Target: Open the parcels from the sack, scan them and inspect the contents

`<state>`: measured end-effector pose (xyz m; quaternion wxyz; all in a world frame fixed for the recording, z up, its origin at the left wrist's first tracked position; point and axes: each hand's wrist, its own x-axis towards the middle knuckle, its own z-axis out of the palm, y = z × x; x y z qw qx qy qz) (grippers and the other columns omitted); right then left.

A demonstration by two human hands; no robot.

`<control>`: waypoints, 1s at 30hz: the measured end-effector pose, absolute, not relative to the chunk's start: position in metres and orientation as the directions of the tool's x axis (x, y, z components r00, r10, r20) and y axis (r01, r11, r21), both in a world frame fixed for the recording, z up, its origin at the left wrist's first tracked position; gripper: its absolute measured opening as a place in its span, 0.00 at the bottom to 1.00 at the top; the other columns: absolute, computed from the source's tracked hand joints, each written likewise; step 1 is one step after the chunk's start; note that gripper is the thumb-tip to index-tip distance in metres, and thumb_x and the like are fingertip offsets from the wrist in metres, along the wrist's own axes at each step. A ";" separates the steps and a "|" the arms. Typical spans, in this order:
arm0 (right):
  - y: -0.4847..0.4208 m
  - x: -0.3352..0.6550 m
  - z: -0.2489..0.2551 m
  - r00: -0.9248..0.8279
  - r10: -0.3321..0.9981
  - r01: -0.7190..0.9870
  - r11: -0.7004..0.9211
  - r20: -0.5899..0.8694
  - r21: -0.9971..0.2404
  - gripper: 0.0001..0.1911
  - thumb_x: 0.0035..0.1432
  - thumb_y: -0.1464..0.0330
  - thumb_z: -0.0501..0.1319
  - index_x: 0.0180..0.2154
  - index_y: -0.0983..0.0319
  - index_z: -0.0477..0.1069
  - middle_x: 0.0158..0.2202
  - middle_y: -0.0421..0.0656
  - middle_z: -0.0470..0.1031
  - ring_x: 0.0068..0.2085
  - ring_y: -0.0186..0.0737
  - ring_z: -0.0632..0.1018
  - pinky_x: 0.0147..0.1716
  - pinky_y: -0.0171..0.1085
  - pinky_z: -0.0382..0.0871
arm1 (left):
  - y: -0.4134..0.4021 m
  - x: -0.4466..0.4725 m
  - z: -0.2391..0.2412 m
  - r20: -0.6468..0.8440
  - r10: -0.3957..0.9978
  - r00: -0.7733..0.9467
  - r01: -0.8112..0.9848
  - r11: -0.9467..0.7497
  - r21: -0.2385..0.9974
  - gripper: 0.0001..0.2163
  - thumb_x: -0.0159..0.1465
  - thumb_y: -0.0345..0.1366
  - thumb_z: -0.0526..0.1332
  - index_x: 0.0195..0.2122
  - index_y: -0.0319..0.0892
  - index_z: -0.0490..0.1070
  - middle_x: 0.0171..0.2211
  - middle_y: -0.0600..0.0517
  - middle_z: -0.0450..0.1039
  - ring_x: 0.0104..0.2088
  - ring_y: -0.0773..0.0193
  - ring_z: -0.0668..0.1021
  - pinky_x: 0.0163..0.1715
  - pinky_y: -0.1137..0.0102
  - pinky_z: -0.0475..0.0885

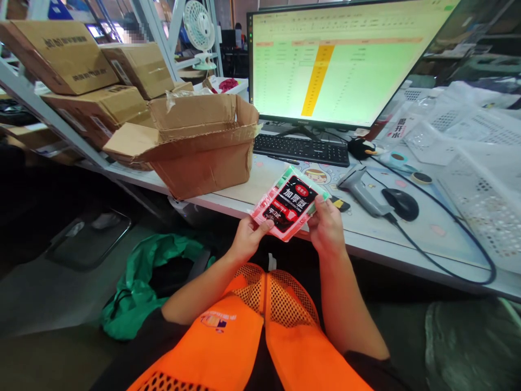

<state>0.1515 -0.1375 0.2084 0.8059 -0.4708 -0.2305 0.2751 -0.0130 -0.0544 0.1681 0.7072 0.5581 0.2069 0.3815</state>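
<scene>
Between my hands is a flat, clear-wrapped packet (290, 203) in red, black and green with white printed characters. It is tilted and held just over the front edge of the desk (240, 196). My left hand (249, 237) pinches its lower left corner, thumb on top. At the right edge, my right hand (326, 224) grips it with the thumb on the printed face; the fingers beneath are hidden. An open cardboard box (203, 163) stands on the desk to the left of the packet. What lies inside the box cannot be seen.
A monitor (285, 81) and keyboard (301, 149) stand behind. To the right lie a barcode scanner (364, 193) with its cable, a mouse (401, 203) and white baskets (480, 201). Closed cartons (61, 54) are stacked at left. A green bag (130, 288) is below.
</scene>
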 end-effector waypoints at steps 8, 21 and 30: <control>-0.135 0.153 0.204 0.764 0.638 -0.223 0.403 0.098 -0.888 0.27 0.45 0.52 0.79 0.42 0.59 0.78 0.41 0.42 0.83 0.38 0.40 0.82 0.39 0.38 0.80 | -0.052 -0.012 0.168 0.086 0.737 0.670 -0.268 0.132 0.954 0.24 0.56 0.52 0.76 0.44 0.38 0.81 0.45 0.44 0.84 0.45 0.53 0.84 0.50 0.64 0.77; -0.143 0.153 0.183 0.609 0.765 -0.081 0.324 0.210 -0.943 0.29 0.56 0.47 0.72 0.51 0.59 0.75 0.50 0.48 0.82 0.52 0.51 0.81 0.54 0.49 0.77 | -0.037 -0.025 0.159 0.122 0.824 0.554 -0.241 0.018 0.970 0.23 0.58 0.58 0.72 0.34 0.40 0.75 0.29 0.52 0.76 0.31 0.63 0.75 0.36 0.71 0.69; -0.143 0.151 0.192 0.571 0.811 -0.134 0.247 0.129 -0.960 0.29 0.50 0.47 0.75 0.45 0.59 0.76 0.42 0.47 0.83 0.45 0.55 0.83 0.47 0.52 0.81 | -0.027 -0.024 0.169 0.116 0.614 0.781 -0.243 0.128 0.962 0.26 0.56 0.56 0.75 0.46 0.43 0.74 0.39 0.47 0.82 0.39 0.56 0.82 0.44 0.65 0.75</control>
